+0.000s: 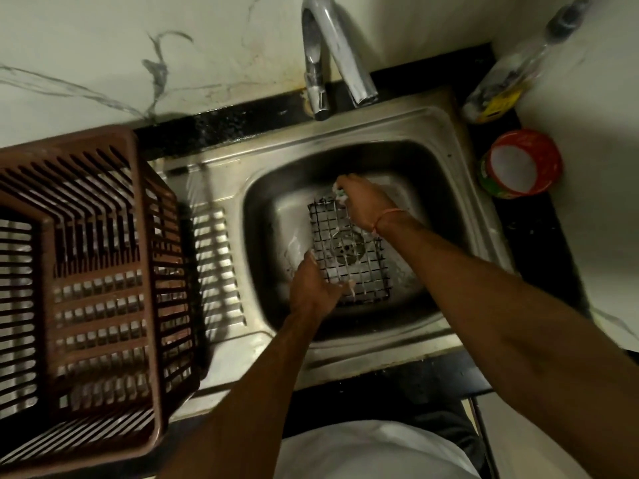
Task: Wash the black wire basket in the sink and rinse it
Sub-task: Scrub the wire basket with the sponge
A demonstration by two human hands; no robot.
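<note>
Hands work the black wire basket point(349, 250) in the sink point(446, 140): left point(316, 288) grips its edge, right point(363, 205) pinches a scrubber point(340, 193).

Bare forearms, an orange thread bracelet point(387, 216) on the right wrist, white garment point(373, 451) below.

Faucet point(332, 57) over sink point(446, 133); brown crate point(86, 271) crowding left.

Home kitchen, steel sink point(446, 133), tap point(332, 53), brown dish rack point(93, 271)
</note>
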